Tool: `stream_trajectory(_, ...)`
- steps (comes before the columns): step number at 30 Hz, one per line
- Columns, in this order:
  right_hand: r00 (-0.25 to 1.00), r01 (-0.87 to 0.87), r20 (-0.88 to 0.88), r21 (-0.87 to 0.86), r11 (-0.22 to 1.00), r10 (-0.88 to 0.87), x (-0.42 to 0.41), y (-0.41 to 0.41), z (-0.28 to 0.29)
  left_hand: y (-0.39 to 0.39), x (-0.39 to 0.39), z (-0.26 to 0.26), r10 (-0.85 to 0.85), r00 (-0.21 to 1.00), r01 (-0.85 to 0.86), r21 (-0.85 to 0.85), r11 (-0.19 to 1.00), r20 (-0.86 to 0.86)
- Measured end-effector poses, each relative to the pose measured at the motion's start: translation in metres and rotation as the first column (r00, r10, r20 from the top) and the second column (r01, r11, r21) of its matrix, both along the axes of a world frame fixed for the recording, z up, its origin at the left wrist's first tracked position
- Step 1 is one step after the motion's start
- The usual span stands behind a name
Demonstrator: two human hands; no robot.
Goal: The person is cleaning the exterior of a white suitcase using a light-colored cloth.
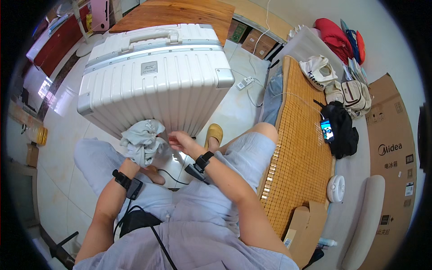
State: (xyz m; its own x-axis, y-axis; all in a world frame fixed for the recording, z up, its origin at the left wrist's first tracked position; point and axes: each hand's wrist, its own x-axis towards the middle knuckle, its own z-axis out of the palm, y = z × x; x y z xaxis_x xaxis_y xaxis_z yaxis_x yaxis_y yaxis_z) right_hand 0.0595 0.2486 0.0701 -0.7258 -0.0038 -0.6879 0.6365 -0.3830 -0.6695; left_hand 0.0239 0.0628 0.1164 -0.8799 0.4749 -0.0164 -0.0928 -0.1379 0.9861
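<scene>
A white hard-shell suitcase (pixel 145 91) with ribbed sides and silver metal corners stands on the tiled floor before me. Its carry handle (pixel 155 37) is on the top side, beside a silver frame seam. A crumpled pale grey cloth (pixel 143 140) is bunched in my left hand, which it mostly covers, close against the suitcase's lower near side. My right hand (pixel 180 141) is just right of the cloth, near the same ribbed side, with loosely bent fingers and nothing seen in them. Whether it touches the shell is hard to tell.
On my right, a bench with a bamboo mat (pixel 300 135) bears a phone (pixel 326 131), a black bag (pixel 341 128) and an opened cardboard box (pixel 303 233). A power strip (pixel 245 83) lies on the floor beyond the suitcase. Behind it is a wooden table (pixel 189 11).
</scene>
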Motion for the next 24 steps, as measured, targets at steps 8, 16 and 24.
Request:
stream_trajectory(8,0.959,-0.230,0.043,-0.465,0.855,0.282,0.000,-0.010,0.013,-0.003,0.007,0.018,-0.067,0.985,0.049,-0.118,0.992,-0.160)
stream_trajectory(16,0.984,-0.131,0.028,-0.562,0.817,0.177,-0.008,-0.006,-0.014,0.012,0.006,0.040,-0.187,0.936,0.115,-0.242,0.963,-0.300)
stream_trajectory(24,0.985,-0.136,-0.030,-0.744,0.654,0.172,-0.007,-0.020,-0.030,0.011,0.015,0.062,-0.339,0.798,0.085,-0.463,0.882,-0.499)
